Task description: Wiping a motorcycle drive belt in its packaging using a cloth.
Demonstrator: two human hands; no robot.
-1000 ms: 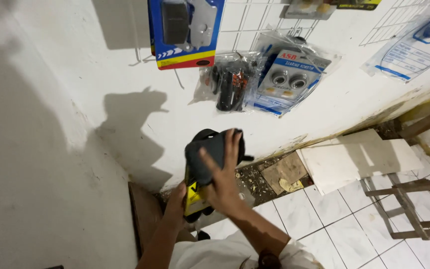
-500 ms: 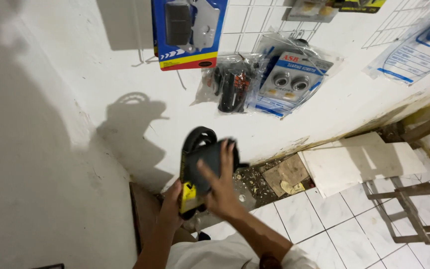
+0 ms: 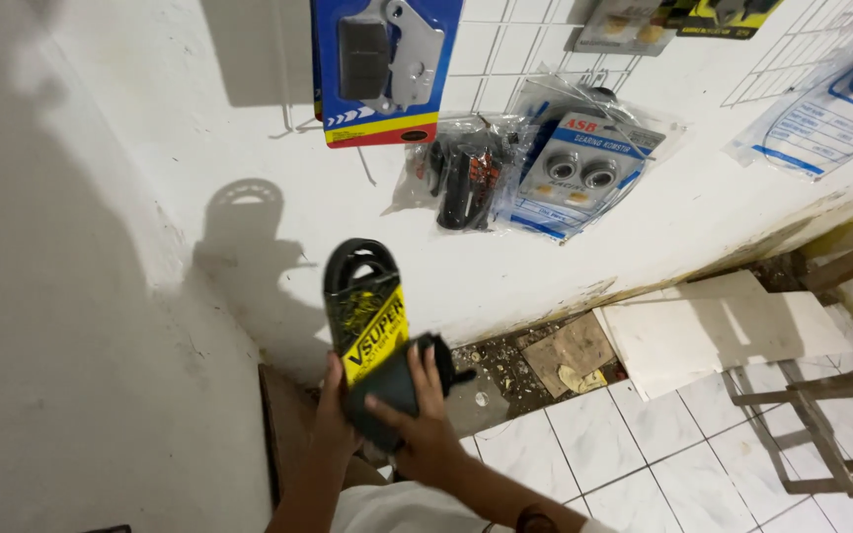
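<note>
We hold a looped black rubber drive belt in a black-and-yellow card sleeve (image 3: 365,308) upright before the white wall, left hand (image 3: 333,419) gripping its lower end, right hand (image 3: 417,424) pressing a dark cloth (image 3: 392,395) against it, seemingly wiping.

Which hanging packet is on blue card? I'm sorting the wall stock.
The carded packet at top, holding a dark pad and metal plate; the packets lower right are clear plastic bags.

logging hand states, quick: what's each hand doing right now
Left hand: closed around the lower end of the black belt in its yellow-and-black sleeve.
Right hand: holding a dark cloth against the belt.
</note>
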